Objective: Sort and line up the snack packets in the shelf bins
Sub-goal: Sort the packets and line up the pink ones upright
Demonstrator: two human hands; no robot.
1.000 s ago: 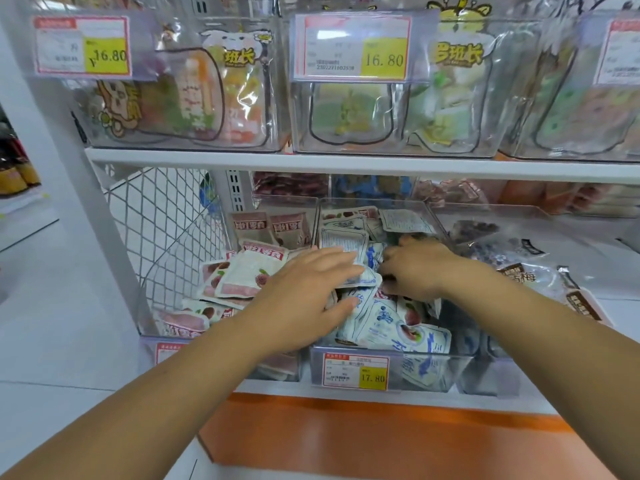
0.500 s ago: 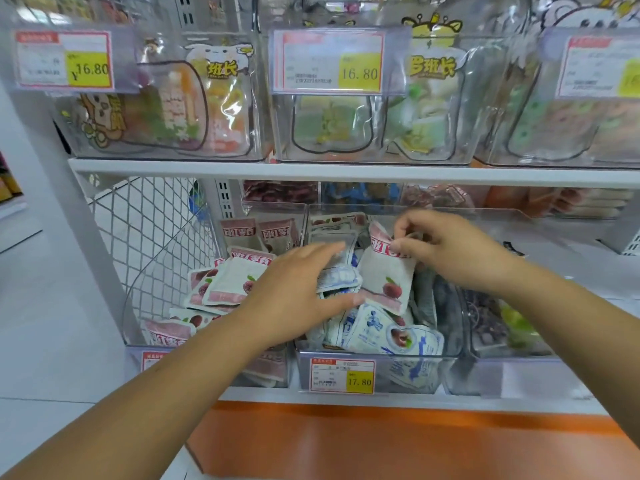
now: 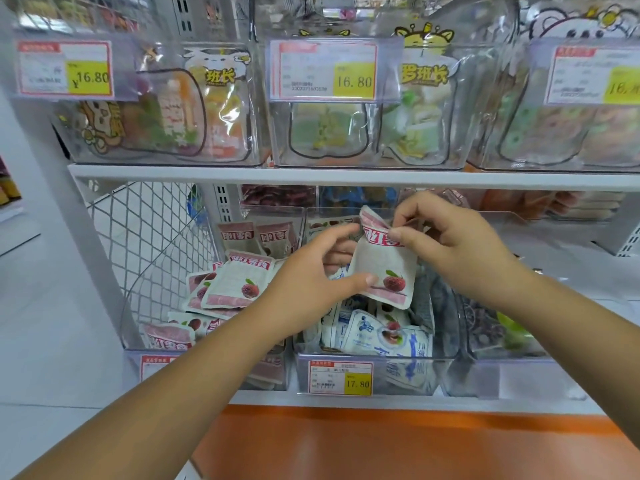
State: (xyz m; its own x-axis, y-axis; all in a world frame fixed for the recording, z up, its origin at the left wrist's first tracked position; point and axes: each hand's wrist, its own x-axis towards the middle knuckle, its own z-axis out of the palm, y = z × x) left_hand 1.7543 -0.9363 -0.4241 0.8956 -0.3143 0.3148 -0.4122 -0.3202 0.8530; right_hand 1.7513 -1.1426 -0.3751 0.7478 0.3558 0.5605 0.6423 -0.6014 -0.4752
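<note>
Head view: white shelf board runs across above both hands. Under the hands, a clear middle bin holds a loose heap of blue-and-white packets. Left of the left hand, the left bin holds pink-banded packets, some flat, some standing at the back.

Left hand has its thumb on the lower edge of one pink-banded berry packet, fingers curled behind it. Right hand pinches the same packet at its top edge. Both hands are clamped on it, close together, and the packet is held upright over the middle bin, clear of the heap.

Yellow price tag sits on the bin front, below the hands.
</note>
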